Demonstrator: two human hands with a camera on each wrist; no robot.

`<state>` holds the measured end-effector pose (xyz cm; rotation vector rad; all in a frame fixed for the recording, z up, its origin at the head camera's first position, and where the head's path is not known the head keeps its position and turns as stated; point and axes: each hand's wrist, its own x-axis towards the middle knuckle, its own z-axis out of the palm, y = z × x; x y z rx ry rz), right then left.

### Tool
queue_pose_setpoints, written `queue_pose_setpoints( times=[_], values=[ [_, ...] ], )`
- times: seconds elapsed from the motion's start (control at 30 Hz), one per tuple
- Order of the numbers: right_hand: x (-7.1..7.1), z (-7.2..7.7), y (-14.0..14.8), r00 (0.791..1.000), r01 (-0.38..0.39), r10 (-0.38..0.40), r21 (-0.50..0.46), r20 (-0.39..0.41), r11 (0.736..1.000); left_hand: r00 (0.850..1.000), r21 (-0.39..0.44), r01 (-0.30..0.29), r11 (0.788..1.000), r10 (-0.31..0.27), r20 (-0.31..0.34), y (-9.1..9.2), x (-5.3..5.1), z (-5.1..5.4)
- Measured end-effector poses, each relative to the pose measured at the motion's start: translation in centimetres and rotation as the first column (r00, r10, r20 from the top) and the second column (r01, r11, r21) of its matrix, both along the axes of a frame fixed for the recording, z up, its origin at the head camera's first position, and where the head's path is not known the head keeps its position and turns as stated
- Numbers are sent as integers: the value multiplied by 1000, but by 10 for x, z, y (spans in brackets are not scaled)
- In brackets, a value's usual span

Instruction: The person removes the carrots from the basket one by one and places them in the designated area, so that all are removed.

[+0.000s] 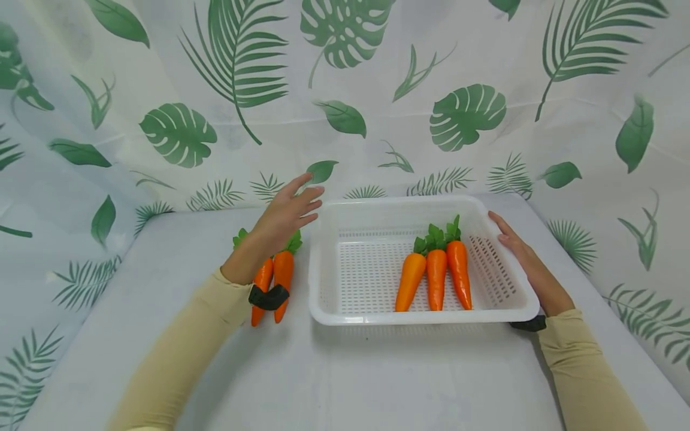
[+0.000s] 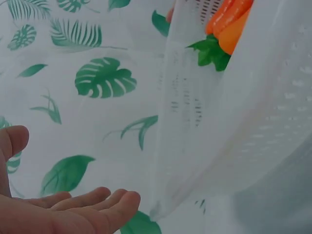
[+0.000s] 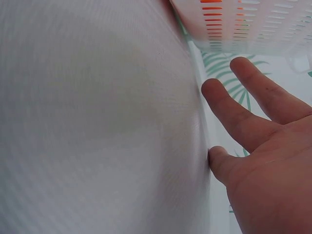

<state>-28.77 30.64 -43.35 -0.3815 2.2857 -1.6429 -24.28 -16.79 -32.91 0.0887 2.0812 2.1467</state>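
Observation:
A white perforated basket (image 1: 366,269) stands on the table with three orange carrots (image 1: 436,278) lying in its right half, leafy tops toward the back. The left hand (image 1: 286,212) is raised near the basket's back left corner, fingers spread and holding nothing; in the left wrist view that hand (image 2: 73,214) shows its palm beside the basket wall (image 2: 195,146). Two more carrots (image 1: 283,275) lie left of the basket, partly hidden under the left forearm. The right hand (image 1: 514,242) is at the basket's right side; in the right wrist view its fingers (image 3: 239,117) are extended.
A pale table (image 1: 162,263) carries the basket and the loose carrots. Behind and at both sides hangs a white cloth (image 1: 388,126) printed with green leaves. Each wrist wears a black band (image 1: 268,296).

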Motion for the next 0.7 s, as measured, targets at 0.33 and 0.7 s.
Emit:
queue_pose_setpoints(
  times=[0.33,0.7],
  values=[
    [1,-1,0,1000,4,-5,-54,-20,999,997,28,71,997,-71,-1,29,-2,0],
    [1,-2,-1,1000,-3,0,-98,-29,995,990,-58,128,990,-123,75,57,-10,-5]
  ],
)
